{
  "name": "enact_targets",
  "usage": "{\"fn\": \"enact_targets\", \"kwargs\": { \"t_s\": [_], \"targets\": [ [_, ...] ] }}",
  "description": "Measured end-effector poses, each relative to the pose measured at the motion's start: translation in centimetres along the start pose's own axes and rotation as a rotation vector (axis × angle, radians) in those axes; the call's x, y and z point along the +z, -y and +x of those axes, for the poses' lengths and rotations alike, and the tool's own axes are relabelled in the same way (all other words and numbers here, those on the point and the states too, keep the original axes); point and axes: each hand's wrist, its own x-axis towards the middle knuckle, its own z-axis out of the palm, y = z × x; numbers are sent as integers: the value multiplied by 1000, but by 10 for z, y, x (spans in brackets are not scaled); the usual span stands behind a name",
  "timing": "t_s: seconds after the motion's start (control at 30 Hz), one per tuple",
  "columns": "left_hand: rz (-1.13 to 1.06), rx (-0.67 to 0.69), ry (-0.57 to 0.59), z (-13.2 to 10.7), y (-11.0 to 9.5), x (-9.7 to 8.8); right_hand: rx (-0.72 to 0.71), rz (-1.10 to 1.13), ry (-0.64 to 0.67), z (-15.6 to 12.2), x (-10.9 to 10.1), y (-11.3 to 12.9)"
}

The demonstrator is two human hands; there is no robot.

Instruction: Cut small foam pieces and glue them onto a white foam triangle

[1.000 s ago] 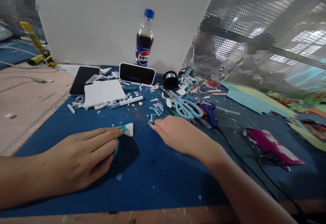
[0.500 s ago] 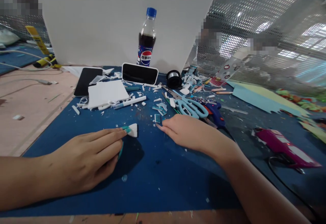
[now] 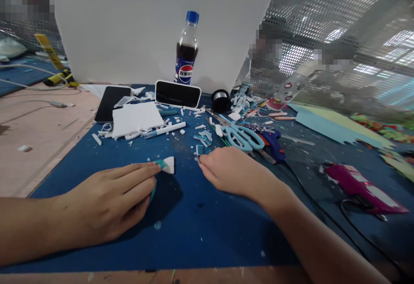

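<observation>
My left hand (image 3: 113,198) rests on the blue mat at the left, its fingers pinched on a small white wedge-shaped piece (image 3: 169,165). Teal shows at those fingertips. My right hand (image 3: 228,167) lies palm down, fingers curled and closed, at the lower end of a small blue striped piece (image 3: 200,149). The fingertips cover part of that piece. Just beyond it lies another blue-striped scrap (image 3: 203,138). Light blue scissors (image 3: 242,134) sit right behind my right hand, with a dark blue glue gun (image 3: 274,146) beside them.
At the back stand a cola bottle (image 3: 186,53), a propped phone (image 3: 177,94) and a wire spool (image 3: 221,100). A white sheet (image 3: 137,119), a pen (image 3: 166,129) and a tablet (image 3: 111,103) lie left. A magenta tool (image 3: 362,187) with a cable lies right.
My right hand has shifted slightly left, and its fingertips have closed in on the striped piece. My left hand and the white piece stay put.
</observation>
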Motion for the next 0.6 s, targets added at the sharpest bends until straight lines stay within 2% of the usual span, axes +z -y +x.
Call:
{"fn": "enact_targets", "kwargs": {
  "t_s": [0.23, 0.5, 0.6],
  "targets": [
    [-10, -7, 20, 1, 0, 0, -3, -4, -84, -3, 0, 4],
    [-6, -1, -10, -1, 0, 1, -162, 120, -483, 0, 7, 13],
    [2, 3, -2, 0, 0, 0, -235, 208, -552, 3, 12, 20]
  ]
}}
